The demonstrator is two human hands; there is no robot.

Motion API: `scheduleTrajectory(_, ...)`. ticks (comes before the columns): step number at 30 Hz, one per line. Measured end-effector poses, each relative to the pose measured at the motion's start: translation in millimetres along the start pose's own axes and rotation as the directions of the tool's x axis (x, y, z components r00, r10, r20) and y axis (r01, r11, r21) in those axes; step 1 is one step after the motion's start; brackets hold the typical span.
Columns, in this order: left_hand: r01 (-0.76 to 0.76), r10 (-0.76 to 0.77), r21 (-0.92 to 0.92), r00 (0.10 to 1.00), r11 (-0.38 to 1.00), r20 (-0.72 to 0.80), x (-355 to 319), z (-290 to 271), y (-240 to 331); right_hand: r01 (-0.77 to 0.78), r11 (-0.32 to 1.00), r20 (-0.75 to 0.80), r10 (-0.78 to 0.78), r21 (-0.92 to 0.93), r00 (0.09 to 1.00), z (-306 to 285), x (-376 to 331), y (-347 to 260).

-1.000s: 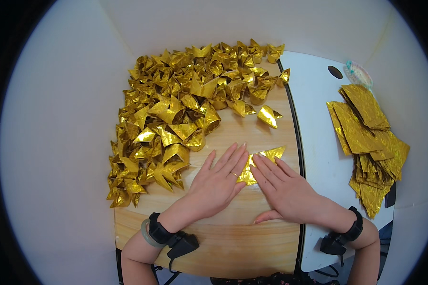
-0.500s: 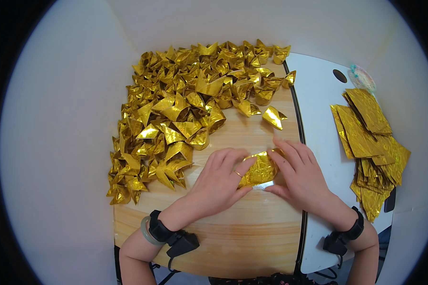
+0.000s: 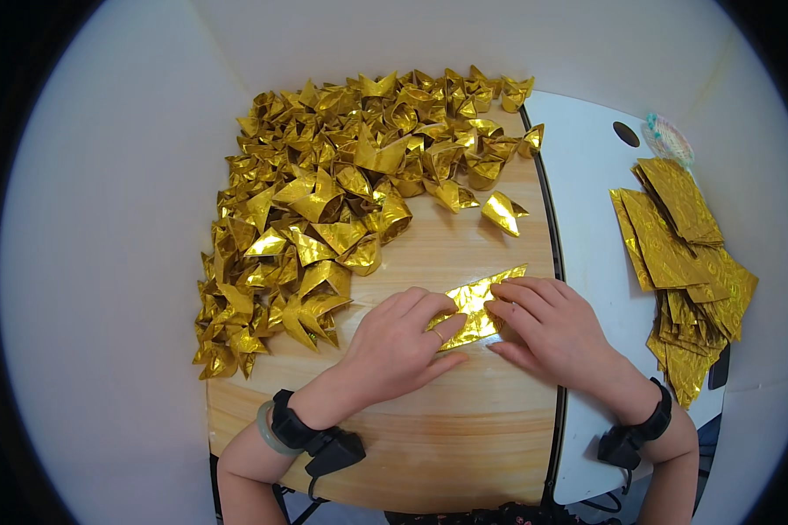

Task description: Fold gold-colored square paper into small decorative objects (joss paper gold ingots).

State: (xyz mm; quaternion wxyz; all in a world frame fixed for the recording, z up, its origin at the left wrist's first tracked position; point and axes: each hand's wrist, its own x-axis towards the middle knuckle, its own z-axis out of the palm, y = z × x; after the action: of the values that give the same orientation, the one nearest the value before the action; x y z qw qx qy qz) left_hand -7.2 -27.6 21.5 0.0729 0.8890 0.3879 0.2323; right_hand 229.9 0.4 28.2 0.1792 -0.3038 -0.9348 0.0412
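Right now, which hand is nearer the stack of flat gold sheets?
Right. The right hand sits just left of the stack of flat gold sheets; the left hand is farther left, on the wooden board.

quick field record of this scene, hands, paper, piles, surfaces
left hand: flat on the gold foil strip, fingers pressing its left part
right hand: fingers pressing the strip's right edge
gold foil strip: folded, lying on the wooden board
wooden board: under both hands
folded gold pieces: large heap, far left of board
flat gold sheets: stack on white table, right
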Motion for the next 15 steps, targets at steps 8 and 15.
scheduleTrajectory(8, 0.012, -0.012, -0.006, 0.999, 1.000, -0.035, -3, 4, 7, 0.003, 0.999, 0.015, -0.003, 0.037, 1.000, -3, 0, -1)
scheduleTrajectory(15, 0.042, -0.047, -0.029, 0.984, 0.999, -0.172, -8, 10, 23, 0.016, 0.995, -0.010, -0.015, 0.096, 1.000, -1, -1, 2)
